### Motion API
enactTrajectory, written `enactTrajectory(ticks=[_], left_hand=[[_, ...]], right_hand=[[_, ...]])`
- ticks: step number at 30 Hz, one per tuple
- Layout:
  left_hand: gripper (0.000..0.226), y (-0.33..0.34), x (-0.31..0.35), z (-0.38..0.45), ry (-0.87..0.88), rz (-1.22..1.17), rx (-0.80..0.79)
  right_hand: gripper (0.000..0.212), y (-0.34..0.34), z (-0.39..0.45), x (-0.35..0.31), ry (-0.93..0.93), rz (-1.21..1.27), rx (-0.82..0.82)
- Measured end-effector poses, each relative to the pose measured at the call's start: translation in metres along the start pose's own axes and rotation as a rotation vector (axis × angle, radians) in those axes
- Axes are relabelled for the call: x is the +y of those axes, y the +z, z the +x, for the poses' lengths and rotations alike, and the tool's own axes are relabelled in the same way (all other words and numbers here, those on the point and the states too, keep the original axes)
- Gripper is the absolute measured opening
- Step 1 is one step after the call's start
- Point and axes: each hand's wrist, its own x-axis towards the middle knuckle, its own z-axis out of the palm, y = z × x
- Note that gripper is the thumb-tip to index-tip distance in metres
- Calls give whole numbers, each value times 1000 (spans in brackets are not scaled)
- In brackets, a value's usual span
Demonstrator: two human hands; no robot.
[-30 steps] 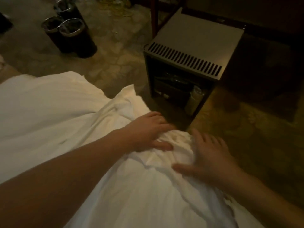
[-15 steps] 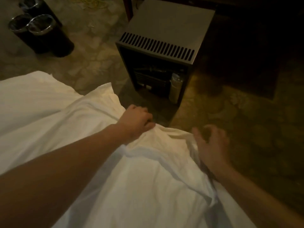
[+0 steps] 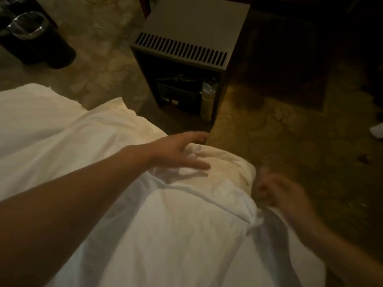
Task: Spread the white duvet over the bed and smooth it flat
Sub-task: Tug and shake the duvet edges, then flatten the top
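Head view. The white duvet (image 3: 176, 235) covers the bed corner below me, and its bunched corner lies under my left hand (image 3: 178, 151). A raised fold runs across it from beneath that hand toward my right hand (image 3: 284, 193).

Procedure for the step in hand, smoothing the corner flat:
1. I keep my left palm low and flat on the fabric and sweep outward toward the corner, so that trapped air and creases travel off the edge.
2. I draw the hanging edge downward with my right hand to take up slack; pulling sideways would likely drag the fold back in.
3. I avoid pushing fabric toward the small open-backed appliance (image 3: 186, 65) standing just beside the corner on the floor.

Grip state. My left hand is spread, fingers straight and splayed, resting on the duvet corner and holding nothing. My right hand sits at the hanging side edge, just beside the fabric; it is motion-blurred, its fingers appear partly curled, and I cannot tell whether they pinch the edge or merely touch it.
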Motion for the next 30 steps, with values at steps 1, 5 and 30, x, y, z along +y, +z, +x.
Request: enactTrajectory(ticks=[1,5,30], left_hand=[[69,13,9,1,15,37,-98],[28,63,37,18,191,244,-215],[61,34,3,-6,-96,559,343]], right_hand=[[11,8,-14,13,-13,-127,-110],[26,28,-37,49,-13,-41,-78],[21,49,55,10,80,286,314]])
